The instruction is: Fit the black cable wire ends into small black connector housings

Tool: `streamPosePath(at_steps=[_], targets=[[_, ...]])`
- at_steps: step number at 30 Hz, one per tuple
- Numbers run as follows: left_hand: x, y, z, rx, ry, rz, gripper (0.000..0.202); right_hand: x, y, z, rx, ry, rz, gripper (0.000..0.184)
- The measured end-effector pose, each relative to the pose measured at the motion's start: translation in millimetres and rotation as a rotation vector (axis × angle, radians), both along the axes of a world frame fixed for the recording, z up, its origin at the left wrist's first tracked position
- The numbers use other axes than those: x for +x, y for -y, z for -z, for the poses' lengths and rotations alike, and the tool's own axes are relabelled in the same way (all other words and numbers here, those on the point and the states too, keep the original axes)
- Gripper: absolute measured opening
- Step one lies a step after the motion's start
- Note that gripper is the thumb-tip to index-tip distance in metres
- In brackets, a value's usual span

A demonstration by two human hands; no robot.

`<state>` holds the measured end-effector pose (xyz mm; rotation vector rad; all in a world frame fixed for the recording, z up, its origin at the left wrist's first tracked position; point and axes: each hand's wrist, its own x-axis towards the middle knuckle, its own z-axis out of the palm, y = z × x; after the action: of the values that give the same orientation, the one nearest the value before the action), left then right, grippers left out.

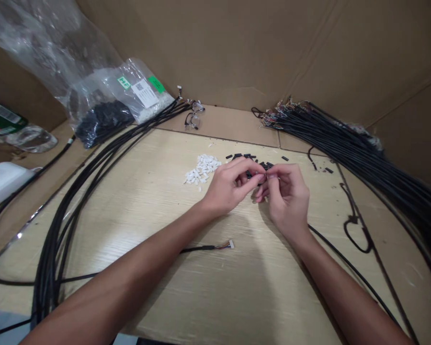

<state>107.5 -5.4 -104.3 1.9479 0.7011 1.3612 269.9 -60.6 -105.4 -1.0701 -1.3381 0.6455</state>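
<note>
Above the table, my left hand (pixel 232 186) and my right hand (pixel 289 196) meet fingertip to fingertip, both pinched closed. A black cable (pixel 348 261) runs from the lower right up under my right hand, and its end seems to be held there. What lies between the left fingertips is too small and hidden to make out. Just behind the hands lie small black sleeve pieces (pixel 249 156), partly covered by the fingers. A pile of small white connector housings (pixel 203 168) sits left of them. Below my left wrist rests a cable end with a white connector (pixel 231 244).
A bundle of black cables (pixel 373 167) with bare wire ends lies at right. More black cables (pixel 82 191) curve along the left. Clear bags (pixel 143 93), eyeglasses (pixel 193 120), a bottle (pixel 30 136) and a white box (pixel 7 184) stand around. Cardboard walls (pixel 237 52) enclose the back.
</note>
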Motion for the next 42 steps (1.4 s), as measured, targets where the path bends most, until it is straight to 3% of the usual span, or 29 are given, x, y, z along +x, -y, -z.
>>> streamPosePath(at_steps=[10, 19, 29, 37, 42], targets=[[-0.7, 3.0, 1.6, 0.171, -0.090, -0.027, 0.010, 1.0, -0.4, -0.6, -0.018, 0.002, 0.026, 0.005], [2.3, 1.6, -0.7, -0.043, 0.058, 0.014, 0.004, 2.7, -1.1, -1.4, -0.056, 0.006, -0.002, 0.004], [2.4, 1.1, -1.5, -0.116, 0.038, 0.007, 0.005, 5.2, -1.1, 2.6, -0.139, 0.029, 0.008, 0.010], [2.9, 0.5, -1.1, -0.263, 0.036, 0.072, 0.007, 5.1, -2.0, 0.4, -0.132, -0.025, -0.014, 0.024], [1.0, -1.5, -2.5, -0.429, 0.095, 0.151, 0.011, 5.2, -2.7, 1.9, -0.128, 0.018, 0.004, 0.022]])
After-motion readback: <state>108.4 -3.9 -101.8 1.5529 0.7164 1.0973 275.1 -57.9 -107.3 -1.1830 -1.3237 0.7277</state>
